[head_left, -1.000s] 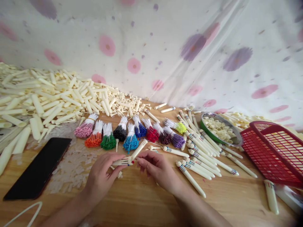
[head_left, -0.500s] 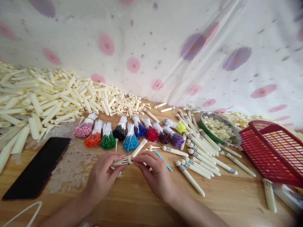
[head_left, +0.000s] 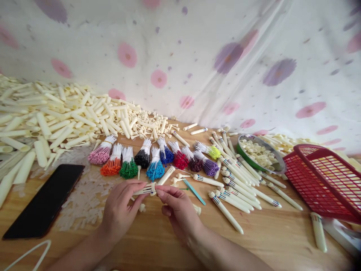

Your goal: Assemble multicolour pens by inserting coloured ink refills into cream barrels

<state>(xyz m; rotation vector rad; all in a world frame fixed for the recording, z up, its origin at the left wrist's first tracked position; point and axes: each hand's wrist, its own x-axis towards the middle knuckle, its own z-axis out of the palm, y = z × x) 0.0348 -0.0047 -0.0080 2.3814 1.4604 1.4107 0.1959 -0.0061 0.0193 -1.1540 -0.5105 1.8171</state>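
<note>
Barrel under handling above desk

The left hand is holding the cream barrel between thumb and fingers, its slotted, dark-lined end pointing toward the right hand. The right hand is standing narrow, thumb and fingertips meeting at the barrel's collar; whether they are gripping the collar or a small part cannot be told. The barrel is lying nearly level, above the near-middle of the desk.

Just beyond the hands, a second slotted barrel is resting at a slant. A thin blue strip is lying near the right hand. Bundles of white sticks with coloured tips are standing in a row behind.

To the left, a black phone is lying beside clear tubes, and a pile of cream barrels is rising behind. To the right, cream pens are lying in rows; a bowl is holding small cream parts beside a red basket.
</note>
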